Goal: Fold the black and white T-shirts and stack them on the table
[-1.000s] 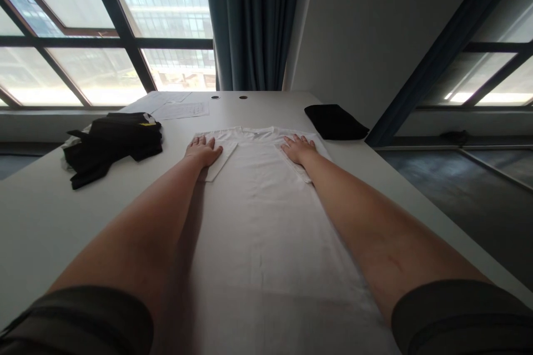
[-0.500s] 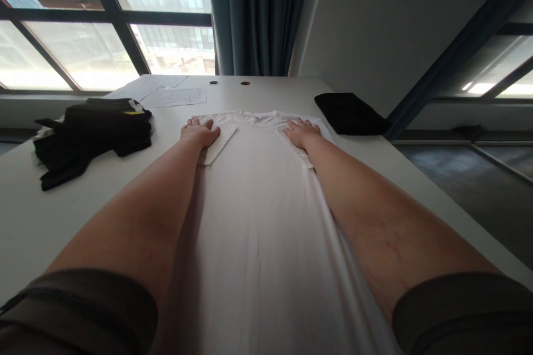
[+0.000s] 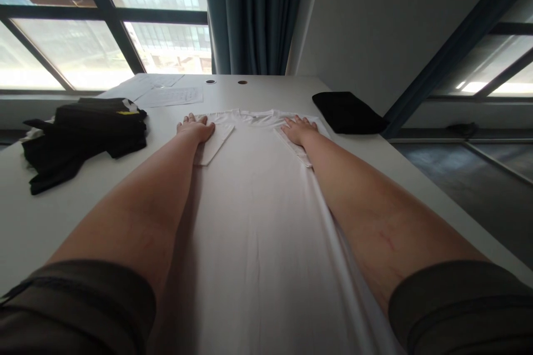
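Observation:
A white T-shirt [image 3: 254,194] lies spread lengthwise on the table, its collar at the far end and both sleeves turned in over the body. On the left sleeve and shoulder rests my left hand [image 3: 196,128], flat with the fingers outstretched. My right hand [image 3: 300,128] presses the opposite sleeve and shoulder in the same way, fingers spread. Neither hand grips the cloth. The lower part of the shirt runs toward me between my forearms and out of the bottom of the view.
Dark garments lie in a loose pile [image 3: 87,130] on the left of the white table [image 3: 275,89]. Several paper sheets [image 3: 170,97] are behind it. A folded black cloth [image 3: 347,112] is at the right edge. A blue curtain [image 3: 254,16] hangs beyond.
The view has shifted slightly, so everything sits a little further left. My hands stay flat on the same spots of the T-shirt.

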Tool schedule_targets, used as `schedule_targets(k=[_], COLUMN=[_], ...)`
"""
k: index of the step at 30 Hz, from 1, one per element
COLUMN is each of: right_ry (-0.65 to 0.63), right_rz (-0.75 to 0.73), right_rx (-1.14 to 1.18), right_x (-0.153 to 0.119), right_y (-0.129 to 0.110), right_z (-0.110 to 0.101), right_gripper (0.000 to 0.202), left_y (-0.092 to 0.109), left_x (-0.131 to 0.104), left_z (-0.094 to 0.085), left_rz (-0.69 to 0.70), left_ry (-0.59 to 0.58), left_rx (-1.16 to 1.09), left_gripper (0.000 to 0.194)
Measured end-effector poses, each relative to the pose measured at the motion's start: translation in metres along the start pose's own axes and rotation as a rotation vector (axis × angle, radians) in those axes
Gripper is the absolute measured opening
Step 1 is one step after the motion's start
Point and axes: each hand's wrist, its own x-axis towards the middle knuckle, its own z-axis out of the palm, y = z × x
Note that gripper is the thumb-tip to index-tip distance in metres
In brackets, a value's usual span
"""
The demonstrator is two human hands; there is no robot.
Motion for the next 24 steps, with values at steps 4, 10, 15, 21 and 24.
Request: schedule_targets(k=[4,10,15,21,24], right_ry=[0.01,0.037,0.035,0.145,0.181], right_rz=[-0.008,-0.025,-0.022,-0.108,-0.261], right_rx=[0.006,0.022,0.029,0.089,0.087], right_x=[0.014,0.035,0.036,0.024,0.019], right_y=[0.005,0.012,0.011,0.01,0.012], right_z=[0.002,0.007,0.006,0.005,0.004], right_gripper=[0.075,0.076,0.076,0.071,0.066], left_y=[0.0,0.001,0.002,0.0,0.002], left_x=[0.003,0.011,0.012,0.002,-0.005], left_z=[-0.001,0.001,0.003,-0.001,-0.006], left_rz=[-0.015,-0.057,-0.071,0.0,0.25], left_ry=[-0.007,0.011,0.03,0.118,0.224], left_rx=[-0.022,-0.065,-0.059,-0.039,-0.016], left_gripper=[0.085,0.085,0.085,0.075,0.067])
